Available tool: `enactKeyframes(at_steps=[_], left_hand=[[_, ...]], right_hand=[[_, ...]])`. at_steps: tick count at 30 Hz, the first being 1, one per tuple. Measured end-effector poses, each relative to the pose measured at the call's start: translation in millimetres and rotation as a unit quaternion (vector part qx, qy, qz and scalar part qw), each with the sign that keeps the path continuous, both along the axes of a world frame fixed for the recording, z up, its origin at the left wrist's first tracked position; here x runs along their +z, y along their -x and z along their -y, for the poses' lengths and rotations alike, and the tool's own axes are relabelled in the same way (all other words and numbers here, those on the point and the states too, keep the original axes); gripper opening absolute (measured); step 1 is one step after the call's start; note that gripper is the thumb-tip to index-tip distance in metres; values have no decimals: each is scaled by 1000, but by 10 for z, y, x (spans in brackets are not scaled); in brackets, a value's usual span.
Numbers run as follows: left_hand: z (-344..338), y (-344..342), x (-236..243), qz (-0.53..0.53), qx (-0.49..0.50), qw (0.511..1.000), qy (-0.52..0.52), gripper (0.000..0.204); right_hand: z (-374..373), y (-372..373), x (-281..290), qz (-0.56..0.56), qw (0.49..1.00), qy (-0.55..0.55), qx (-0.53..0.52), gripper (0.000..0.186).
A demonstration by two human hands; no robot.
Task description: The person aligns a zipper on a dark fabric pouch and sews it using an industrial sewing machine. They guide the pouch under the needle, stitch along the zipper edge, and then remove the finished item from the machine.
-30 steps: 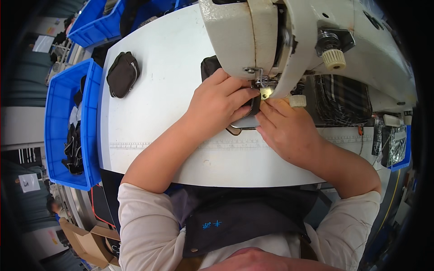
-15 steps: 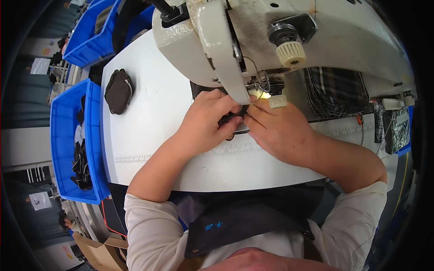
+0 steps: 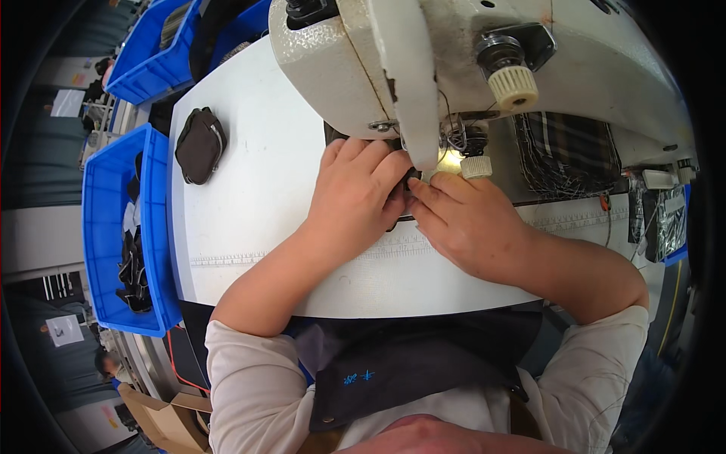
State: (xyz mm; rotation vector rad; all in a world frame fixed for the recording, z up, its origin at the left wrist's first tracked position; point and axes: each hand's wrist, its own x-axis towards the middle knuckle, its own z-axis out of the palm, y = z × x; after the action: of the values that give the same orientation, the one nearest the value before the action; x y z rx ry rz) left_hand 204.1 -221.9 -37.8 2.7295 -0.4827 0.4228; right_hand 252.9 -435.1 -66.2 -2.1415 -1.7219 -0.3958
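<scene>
Beneath the head of a white sewing machine [image 3: 412,68], both my hands are at a small dark fabric piece [image 3: 411,177]. My left hand [image 3: 355,193] has its fingers curled over it, thumb tucked in, hiding most of the cloth. From the other side, my right hand [image 3: 476,223] pinches its edge between thumb and fingertips, close by the lit needle area. The needle itself is hidden behind the machine's white cover. A dark brown zipped pouch [image 3: 200,147] lies apart on the left of the white table [image 3: 257,189].
Plaid fabric pieces [image 3: 567,151] with frayed edges lie right of the needle area, under the machine arm. A ruler strip [image 3: 227,259] crosses the table's near part. Left of the table stand a blue bin [image 3: 157,234] with dark scraps and another blue bin [image 3: 155,68].
My left hand has rolled forward over the fabric, covering the zipper-like teeth that showed before. My right hand stays nearly in place. The whole view has shifted slightly.
</scene>
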Motion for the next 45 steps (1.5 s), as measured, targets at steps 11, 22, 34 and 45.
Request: enactKeyframes(at_steps=[11, 22, 34, 45], left_hand=[[-88, -51, -192, 3, -27, 998, 52, 36], [-47, -75, -225, 73, 14, 996, 55, 32], [-173, -218, -301, 181, -24, 983, -22, 36], [-151, -174, -239, 123, -56, 990, -29, 27]], right_hand=[[-9, -17, -11, -17, 1000, -11, 2, 33], [-16, -17, -2, -15, 1000, -14, 1, 32], [-30, -14, 23, -24, 1000, -12, 1, 32], [-31, -53, 31, -6, 1000, -20, 6, 30]])
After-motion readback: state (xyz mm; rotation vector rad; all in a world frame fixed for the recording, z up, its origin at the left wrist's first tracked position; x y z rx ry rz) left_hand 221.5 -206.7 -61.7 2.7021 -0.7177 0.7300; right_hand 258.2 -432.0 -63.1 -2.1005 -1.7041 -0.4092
